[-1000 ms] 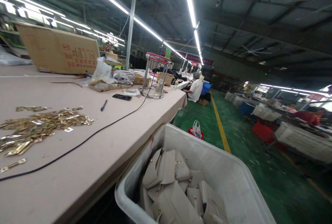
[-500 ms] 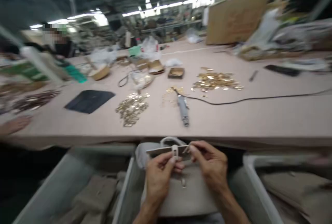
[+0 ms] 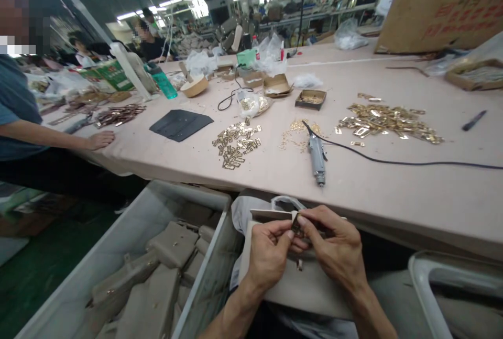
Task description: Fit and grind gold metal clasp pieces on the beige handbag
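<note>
A beige handbag (image 3: 306, 289) rests on my lap below the table edge. My left hand (image 3: 269, 255) pinches the bag's front flap at its upper edge. My right hand (image 3: 334, 250) meets it there, fingertips closed on a small gold metal fitting (image 3: 296, 225) at the flap. On the pink table (image 3: 157, 153) just beyond lie an electric screwdriver (image 3: 316, 156) with a black cord, a pile of gold plates (image 3: 237, 142), small gold screws (image 3: 294, 134) and a larger heap of gold fittings (image 3: 387, 120).
A grey bin (image 3: 129, 234) with several beige bags stands at my lower left; another bin's rim (image 3: 440, 276) shows lower right. A person in a blue shirt rests a hand (image 3: 100, 140) on the table at left. A black leather piece (image 3: 181, 124), small boxes, a green bottle and a cardboard carton (image 3: 440, 6) lie farther back.
The view swung from the aisle and right-hand bin to the table in front. My hands on the bag came into view, and my right fingertips have closed on the gold fitting at the flap.
</note>
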{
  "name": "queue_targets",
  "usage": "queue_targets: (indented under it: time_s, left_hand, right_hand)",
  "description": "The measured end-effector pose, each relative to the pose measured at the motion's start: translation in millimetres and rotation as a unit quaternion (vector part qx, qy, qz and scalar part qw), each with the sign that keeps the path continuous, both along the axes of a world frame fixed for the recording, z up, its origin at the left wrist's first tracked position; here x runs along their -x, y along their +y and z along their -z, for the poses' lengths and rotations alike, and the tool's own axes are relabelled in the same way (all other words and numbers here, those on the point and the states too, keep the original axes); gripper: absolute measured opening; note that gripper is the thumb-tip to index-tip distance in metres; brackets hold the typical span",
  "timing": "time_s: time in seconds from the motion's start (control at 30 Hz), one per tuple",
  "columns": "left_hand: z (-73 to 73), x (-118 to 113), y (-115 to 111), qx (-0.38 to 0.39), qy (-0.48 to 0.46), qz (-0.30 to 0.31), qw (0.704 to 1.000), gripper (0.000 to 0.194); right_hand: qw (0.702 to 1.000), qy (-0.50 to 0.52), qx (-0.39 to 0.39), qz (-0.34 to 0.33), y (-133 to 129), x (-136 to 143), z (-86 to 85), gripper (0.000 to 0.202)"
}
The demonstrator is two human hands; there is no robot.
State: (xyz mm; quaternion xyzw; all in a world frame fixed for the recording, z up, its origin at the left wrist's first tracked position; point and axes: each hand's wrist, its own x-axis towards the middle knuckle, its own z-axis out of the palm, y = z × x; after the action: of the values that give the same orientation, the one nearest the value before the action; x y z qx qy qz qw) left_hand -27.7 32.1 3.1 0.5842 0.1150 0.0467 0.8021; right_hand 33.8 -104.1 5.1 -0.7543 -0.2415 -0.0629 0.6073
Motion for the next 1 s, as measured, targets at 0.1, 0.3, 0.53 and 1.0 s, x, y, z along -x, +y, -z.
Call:
queue_targets:
  time_s: [0.1,0.3,0.53,1.0]
  left_hand:
    - [4.5,2,2,0.002,0.004,-0.002,1.000,0.034]
    - [11.2,7,2,-0.001,0.011,-0.002,1.000,0.037]
    - [10.8,9,2,-0.006,0.007,0.008,1.000,0.034]
    - [16.3,7,1,0.005,0.006,0.007,1.000,0.033]
  right_hand:
    - [1.000,-0.021,0.016,-0.003,2,-2,1.3,0.014]
    - [0.999,0.025,0.011,-0.027,2,-4,4.0,0.014]
    - [0.998,0.024,0.019,-0.048,2,-4,2.6,0.015]
    - [0.998,0.013,0.020,-0.058,2,-8,6.3,0.013]
